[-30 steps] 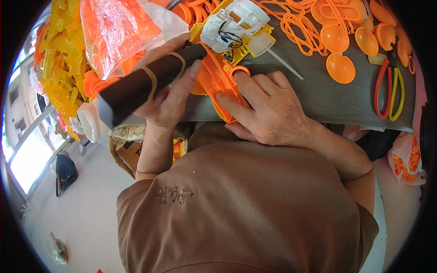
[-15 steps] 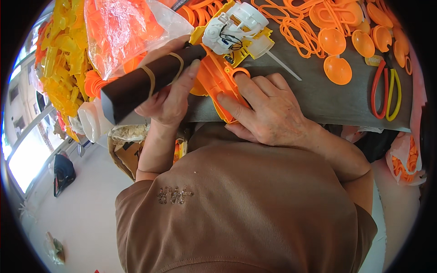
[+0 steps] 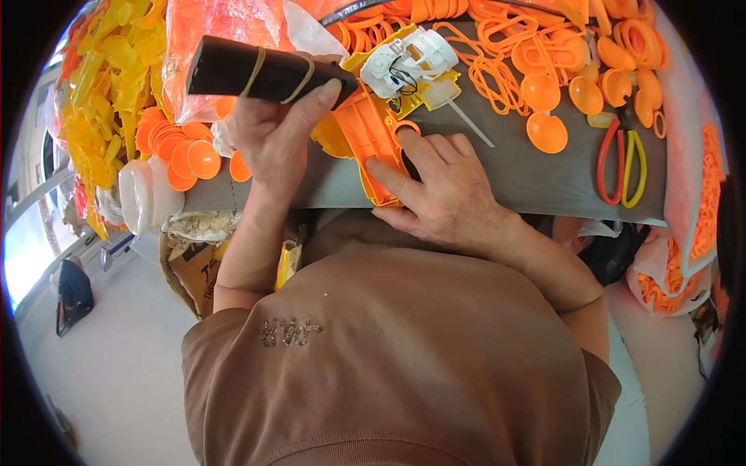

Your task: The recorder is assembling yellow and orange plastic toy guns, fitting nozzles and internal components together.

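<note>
My left hand (image 3: pixel 276 132) is closed around a black, bar-shaped tool (image 3: pixel 225 68) with two tan rubber bands wound about it. The tool's right end lies over an orange plastic housing half (image 3: pixel 364 128); its tip cannot be made out. My right hand (image 3: pixel 454 186) grips that housing half on its right side, one finger at the small ring (image 3: pixel 406 126) on its edge. Just beyond the hands sits a white mechanism (image 3: pixel 412 60) with dark wires in a yellow shell (image 3: pixel 427 97). A thin pale rod (image 3: pixel 472 124) sticks out of it toward the right.
Yellow plastic parts (image 3: pixel 109 101) are heaped at left, beside a clear bag of orange parts (image 3: pixel 225 39). Orange discs (image 3: pixel 183 155) lie near my left forearm. Orange cords (image 3: pixel 497 74), orange cups (image 3: pixel 546 132) and red-and-yellow-handled pliers (image 3: pixel 622 167) lie on the grey table (image 3: pixel 544 182) at right.
The outer end of the black tool has swung up and away from me, so the tool lies more level. The whole view has shifted slightly; my right hand keeps its hold on the orange housing half.
</note>
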`<state>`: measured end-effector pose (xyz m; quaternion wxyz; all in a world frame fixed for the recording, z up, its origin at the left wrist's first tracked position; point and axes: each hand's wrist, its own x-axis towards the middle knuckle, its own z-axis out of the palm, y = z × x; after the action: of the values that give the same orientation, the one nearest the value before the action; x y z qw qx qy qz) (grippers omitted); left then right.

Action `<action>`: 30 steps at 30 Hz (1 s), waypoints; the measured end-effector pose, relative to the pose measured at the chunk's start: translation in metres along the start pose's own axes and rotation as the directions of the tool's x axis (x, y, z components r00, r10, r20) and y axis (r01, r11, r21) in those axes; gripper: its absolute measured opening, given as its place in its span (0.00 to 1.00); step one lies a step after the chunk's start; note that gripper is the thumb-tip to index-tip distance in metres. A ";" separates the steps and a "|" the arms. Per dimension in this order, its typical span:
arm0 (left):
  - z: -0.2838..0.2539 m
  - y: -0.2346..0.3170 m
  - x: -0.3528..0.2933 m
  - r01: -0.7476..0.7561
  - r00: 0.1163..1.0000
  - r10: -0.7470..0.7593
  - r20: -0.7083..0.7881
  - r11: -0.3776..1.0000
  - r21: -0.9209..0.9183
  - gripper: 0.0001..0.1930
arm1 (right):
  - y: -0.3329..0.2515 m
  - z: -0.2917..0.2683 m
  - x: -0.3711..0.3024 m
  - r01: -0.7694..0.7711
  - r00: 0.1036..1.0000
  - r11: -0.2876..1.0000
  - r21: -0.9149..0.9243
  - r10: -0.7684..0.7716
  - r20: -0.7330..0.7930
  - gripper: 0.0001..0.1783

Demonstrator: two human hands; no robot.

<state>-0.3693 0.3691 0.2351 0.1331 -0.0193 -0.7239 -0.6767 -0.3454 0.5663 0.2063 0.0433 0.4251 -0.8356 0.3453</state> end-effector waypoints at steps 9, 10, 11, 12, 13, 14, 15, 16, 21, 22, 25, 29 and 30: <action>-0.031 0.035 -0.007 0.162 0.973 -0.202 -0.113 0.942 -0.293 0.11 | -0.008 -0.002 0.001 -0.037 0.999 0.996 -0.077 0.038 0.020 0.30; -0.033 0.036 -0.011 0.147 0.974 -0.191 -0.125 0.943 -0.299 0.11 | -0.009 -0.002 0.002 -0.060 0.998 0.995 -0.085 0.062 0.014 0.29; -0.035 0.035 -0.016 0.206 0.964 -0.251 -0.090 0.916 -0.345 0.11 | -0.012 -0.003 0.002 -0.046 0.999 0.995 -0.092 0.048 0.018 0.29; -0.039 0.033 -0.021 0.265 0.950 -0.308 -0.051 0.882 -0.389 0.12 | -0.015 -0.003 0.002 -0.067 0.998 0.993 -0.096 0.067 -0.007 0.29; -0.043 0.029 -0.023 0.286 0.945 -0.326 -0.022 0.858 -0.427 0.12 | -0.018 -0.004 0.003 -0.089 0.996 0.991 -0.100 0.086 -0.033 0.29; -0.044 0.026 -0.025 0.275 0.947 -0.320 -0.033 0.859 -0.433 0.12 | -0.020 -0.005 0.003 -0.075 0.997 0.992 -0.104 0.073 -0.027 0.29; -0.045 0.024 -0.026 0.306 0.935 -0.354 -0.007 0.820 -0.483 0.12 | -0.021 -0.006 0.002 -0.082 0.995 0.994 -0.073 0.078 -0.061 0.28; -0.045 0.023 -0.027 0.337 0.923 -0.385 0.022 0.777 -0.531 0.12 | -0.022 -0.008 0.002 -0.089 0.992 0.995 -0.041 0.085 -0.093 0.28; -0.042 0.020 -0.031 0.376 0.897 -0.437 0.068 0.670 -0.640 0.09 | -0.027 -0.021 0.008 -0.068 0.986 0.994 0.083 0.080 -0.148 0.25; -0.040 0.021 -0.032 0.368 0.899 -0.433 0.064 0.671 -0.644 0.09 | -0.028 -0.023 0.011 -0.042 0.981 0.988 0.146 0.068 -0.180 0.23; -0.035 0.023 -0.034 0.354 0.895 -0.441 0.059 0.624 -0.696 0.09 | -0.032 -0.025 0.021 -0.025 0.978 0.982 0.185 0.063 -0.200 0.19; -0.037 0.029 -0.041 0.343 0.911 -0.409 0.054 0.677 -0.651 0.09 | -0.027 -0.040 0.021 -0.086 0.968 0.979 0.182 0.126 -0.218 0.15; -0.039 0.030 -0.044 0.340 0.919 -0.392 0.047 0.727 -0.596 0.09 | -0.023 -0.050 0.021 -0.193 0.943 0.959 0.208 0.240 -0.230 0.13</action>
<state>-0.3138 0.3399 0.2568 0.0139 0.1111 -0.4588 -0.8814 -0.3528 0.5737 0.2636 0.0720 0.2848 -0.8297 0.4746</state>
